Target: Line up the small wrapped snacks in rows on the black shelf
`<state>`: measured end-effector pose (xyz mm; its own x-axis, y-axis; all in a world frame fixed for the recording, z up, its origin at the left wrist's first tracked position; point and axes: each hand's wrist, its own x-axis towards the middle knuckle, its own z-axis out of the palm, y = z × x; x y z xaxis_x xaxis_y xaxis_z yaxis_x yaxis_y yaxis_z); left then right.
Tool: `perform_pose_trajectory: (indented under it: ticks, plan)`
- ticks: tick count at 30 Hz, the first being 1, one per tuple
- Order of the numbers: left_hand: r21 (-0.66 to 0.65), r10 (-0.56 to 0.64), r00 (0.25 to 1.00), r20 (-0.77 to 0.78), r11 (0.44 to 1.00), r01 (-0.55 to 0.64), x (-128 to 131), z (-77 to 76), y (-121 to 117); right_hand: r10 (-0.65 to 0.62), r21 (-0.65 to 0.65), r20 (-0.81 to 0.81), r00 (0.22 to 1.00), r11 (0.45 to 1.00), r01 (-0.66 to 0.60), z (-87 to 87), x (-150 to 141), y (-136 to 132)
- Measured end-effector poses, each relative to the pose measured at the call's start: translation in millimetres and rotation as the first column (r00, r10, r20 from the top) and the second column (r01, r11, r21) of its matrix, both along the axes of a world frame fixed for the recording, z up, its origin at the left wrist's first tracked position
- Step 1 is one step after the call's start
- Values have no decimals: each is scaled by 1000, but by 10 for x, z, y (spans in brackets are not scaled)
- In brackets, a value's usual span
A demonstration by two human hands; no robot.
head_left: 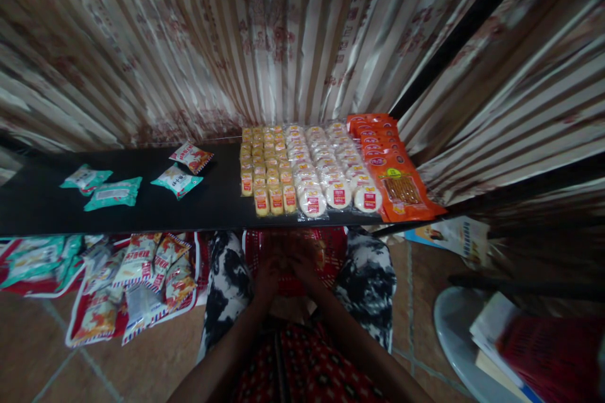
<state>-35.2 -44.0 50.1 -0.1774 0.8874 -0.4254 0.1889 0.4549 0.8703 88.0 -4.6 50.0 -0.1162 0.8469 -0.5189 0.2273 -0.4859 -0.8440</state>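
Observation:
My left hand (268, 277) and my right hand (302, 266) are close together over a red basket (338, 245) between my knees, below the shelf edge. Deep shade covers the fingers, so what they hold, if anything, is not visible. Something pale yellow (321, 253) lies in the basket beside my right hand. On the black shelf (217, 207) ahead stand rows of small yellow wrapped snacks (269, 169), rows of round white wrapped crackers (326, 169) and overlapping orange snack bags (392, 163).
Several loose packets (113, 192) lie on the shelf's left half. Below them, red baskets (75, 315) hold snack bags (142, 270). A pleated curtain (283, 31) hangs behind. At right are a blue-white bag (454, 236), a dark bar (467, 24) and a pale tub (447, 321).

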Motion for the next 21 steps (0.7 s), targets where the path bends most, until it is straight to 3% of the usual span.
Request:
perform_pose_trajectory:
  ticks: [11,21]
  plan:
    - [-22,-25,982,-189,1000,21,-6,306,-16,-43,-50,-110,993,998,38,115,-26,-17]
    - [6,-56,962,-267,998,60,13,371,-43,22,8,-52,998,1000,-21,140,-1,-31]
